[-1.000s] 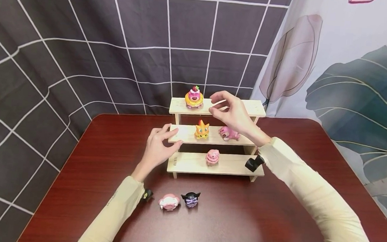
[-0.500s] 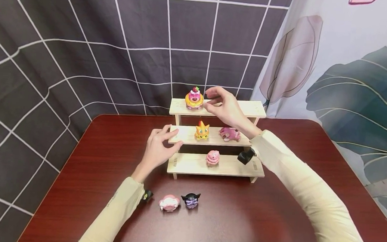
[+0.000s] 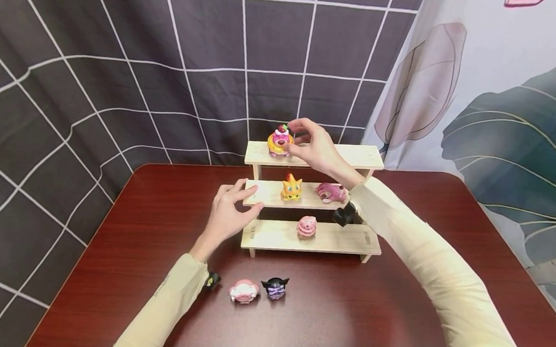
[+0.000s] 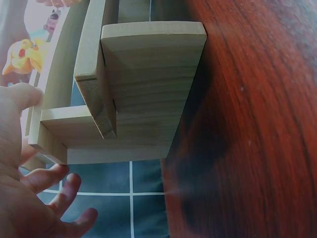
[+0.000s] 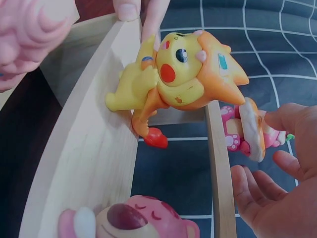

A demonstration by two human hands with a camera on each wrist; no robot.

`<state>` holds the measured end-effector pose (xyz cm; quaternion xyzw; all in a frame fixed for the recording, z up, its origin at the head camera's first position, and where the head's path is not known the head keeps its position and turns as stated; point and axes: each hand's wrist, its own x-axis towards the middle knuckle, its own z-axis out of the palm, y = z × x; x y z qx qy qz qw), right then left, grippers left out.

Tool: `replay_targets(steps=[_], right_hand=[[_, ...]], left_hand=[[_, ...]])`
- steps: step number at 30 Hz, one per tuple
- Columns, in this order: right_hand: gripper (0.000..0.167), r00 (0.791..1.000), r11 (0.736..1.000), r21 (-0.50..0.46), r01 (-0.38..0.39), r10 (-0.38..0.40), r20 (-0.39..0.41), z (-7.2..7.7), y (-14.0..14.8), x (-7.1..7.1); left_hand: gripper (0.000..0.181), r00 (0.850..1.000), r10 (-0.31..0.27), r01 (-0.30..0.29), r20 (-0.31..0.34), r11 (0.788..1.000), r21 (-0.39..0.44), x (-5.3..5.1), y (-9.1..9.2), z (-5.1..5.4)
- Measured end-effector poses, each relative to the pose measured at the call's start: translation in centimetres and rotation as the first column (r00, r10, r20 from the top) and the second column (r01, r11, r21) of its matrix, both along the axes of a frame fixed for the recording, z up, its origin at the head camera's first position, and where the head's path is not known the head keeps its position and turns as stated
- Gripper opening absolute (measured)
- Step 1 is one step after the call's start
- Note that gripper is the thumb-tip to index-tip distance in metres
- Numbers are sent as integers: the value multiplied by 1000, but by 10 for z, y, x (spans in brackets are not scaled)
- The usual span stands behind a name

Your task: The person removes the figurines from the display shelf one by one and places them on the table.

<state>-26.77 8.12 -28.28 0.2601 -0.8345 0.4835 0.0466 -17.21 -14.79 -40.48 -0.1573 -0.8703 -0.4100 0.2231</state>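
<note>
On the left end of the wooden display stand's middle shelf (image 3: pixel 266 199), my left hand (image 3: pixel 231 208) grips the board, thumb on one side and fingers on the other. My right hand (image 3: pixel 312 146) is at the top shelf, its fingers spread loosely around a pink bear figurine in a yellow ring (image 3: pixel 278 145). The right wrist view shows the thumb at the bear's ring (image 5: pixel 253 131); a firm hold is not visible. An orange-and-yellow star-headed figurine (image 3: pixel 291 188) and a lying pink bear figurine (image 3: pixel 330 193) stand on the middle shelf below.
A pink figurine (image 3: pixel 306 226) sits on the bottom shelf. In front of the stand, a pink-and-white figurine (image 3: pixel 244 291) and a black-and-purple figurine (image 3: pixel 275 288) lie on the dark red table (image 3: pixel 345 318). A dark checked curtain (image 3: pixel 210 34) hangs close behind.
My right hand has moved left along the top shelf, from beside the ringed bear figurine to around it. The left hand stays at the middle shelf's end.
</note>
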Motion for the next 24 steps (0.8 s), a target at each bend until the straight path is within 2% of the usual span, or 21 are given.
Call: replay_targets(steps=[6,15,24], right_hand=[[45,1000,1000,29,1,0,-14,1,-5,-4],[42,1000,999,50,3,-2,-15,2,-10,-5],[39,1000,999,52,13,-12,-29,2,-10,-4]], left_hand=[[45,1000,-1,1,-15,1000,-3,0,0,-1],[45,1000,-1,1,13,1000,0,1,1,1],[45,1000,-2,2,10,1000,0,1,0,1]])
